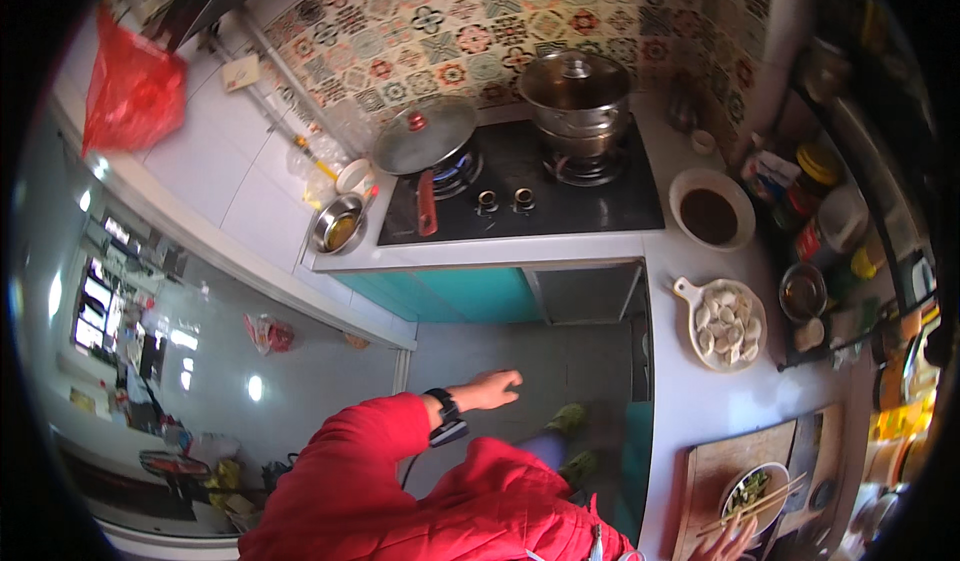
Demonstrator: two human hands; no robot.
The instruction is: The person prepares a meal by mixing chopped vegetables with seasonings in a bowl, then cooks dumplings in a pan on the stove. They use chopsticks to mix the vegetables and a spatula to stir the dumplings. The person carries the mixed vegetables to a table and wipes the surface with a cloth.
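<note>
My left hand, with a dark band at its wrist, hangs over the floor in front of the counter; its fingers are loosely bent and it holds nothing visible. At the lower right, my right hand is at the near rim of a white bowl of chopped greens. Wooden chopsticks lie across that bowl, right beside my fingers; whether I grip them or the bowl is not clear. The bowl stands on a wooden cutting board. Farther up the counter, a white handled dish holds several dumplings.
A lidded frying pan sits over a lit flame on the black gas stove, with a steel steamer pot on the other burner. A bowl of dark liquid, a steel bowl and a rack of jars stand around it.
</note>
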